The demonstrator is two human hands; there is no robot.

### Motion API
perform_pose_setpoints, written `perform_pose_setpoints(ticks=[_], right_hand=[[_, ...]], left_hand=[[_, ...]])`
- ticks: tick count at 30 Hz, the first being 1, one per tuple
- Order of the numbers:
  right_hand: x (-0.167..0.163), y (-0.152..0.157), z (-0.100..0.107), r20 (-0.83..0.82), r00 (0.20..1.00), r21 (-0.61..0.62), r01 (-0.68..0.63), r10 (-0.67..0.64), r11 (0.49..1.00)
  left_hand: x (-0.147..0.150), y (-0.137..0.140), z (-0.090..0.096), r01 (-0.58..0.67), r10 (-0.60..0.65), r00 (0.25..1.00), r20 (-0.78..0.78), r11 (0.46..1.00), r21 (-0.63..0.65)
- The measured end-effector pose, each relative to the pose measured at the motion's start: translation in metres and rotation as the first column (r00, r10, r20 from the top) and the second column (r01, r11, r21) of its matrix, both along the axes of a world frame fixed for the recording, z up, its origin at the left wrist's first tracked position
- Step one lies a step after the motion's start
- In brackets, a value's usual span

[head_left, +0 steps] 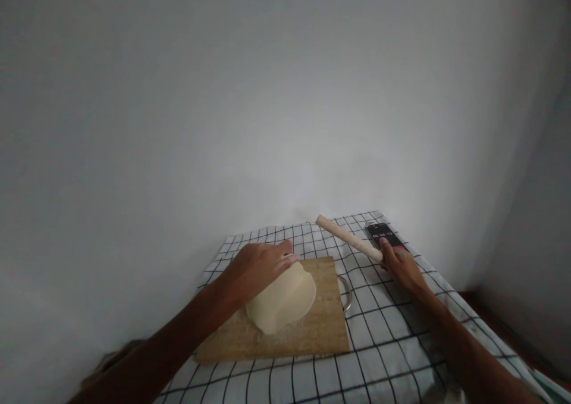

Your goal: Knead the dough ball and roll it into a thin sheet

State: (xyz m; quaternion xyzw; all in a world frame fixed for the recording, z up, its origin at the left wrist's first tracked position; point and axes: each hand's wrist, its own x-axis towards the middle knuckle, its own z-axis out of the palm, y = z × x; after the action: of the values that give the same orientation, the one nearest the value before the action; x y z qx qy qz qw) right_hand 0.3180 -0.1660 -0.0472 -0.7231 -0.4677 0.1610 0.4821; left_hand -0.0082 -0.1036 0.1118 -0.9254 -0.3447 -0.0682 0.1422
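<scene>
A flattened round of pale dough (285, 300) lies on a wooden cutting board (330, 326), its outline uneven. My left hand (263, 264) reaches over the dough from the left, with fingers closed at its far edge; they look pinched on it, and the fingertips are whitish. Part of the dough is hidden behind that hand and wrist. To the right of the board, my right hand (401, 267) grips one end of a thin wooden rolling pin (348, 237). The pin slants up and to the left, beyond the board's far right corner.
A black-and-white checked cloth (312, 383) covers the table. Near its right edge lies a phone (379, 231) with a timer showing, just beyond my right hand. The board has a metal handle (348, 294) on its right side. A plain wall (285, 106) stands behind the table.
</scene>
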Motion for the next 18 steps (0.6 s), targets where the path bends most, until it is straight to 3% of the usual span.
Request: perform_pose_setpoints(ticks=[4,12,18], right_hand=[[-0.001,0.0,0.001,-0.009,1.0,-0.004,0.008,-0.008,1.0],[-0.002,0.0,0.005,-0.007,1.0,0.004,0.005,-0.005,1.0],[-0.002,-0.001,0.004,0.011,1.0,0.009,0.002,-0.002,1.0]], left_hand=[[0.006,-0.003,0.009,0.001,-0.001,1.0,-0.016,1.0,0.022],[-0.013,0.022,0.037,-0.006,0.006,1.0,0.015,1.0,0.025],[-0.015,0.015,0.054,-0.048,0.048,0.998,0.046,0.999,0.019]])
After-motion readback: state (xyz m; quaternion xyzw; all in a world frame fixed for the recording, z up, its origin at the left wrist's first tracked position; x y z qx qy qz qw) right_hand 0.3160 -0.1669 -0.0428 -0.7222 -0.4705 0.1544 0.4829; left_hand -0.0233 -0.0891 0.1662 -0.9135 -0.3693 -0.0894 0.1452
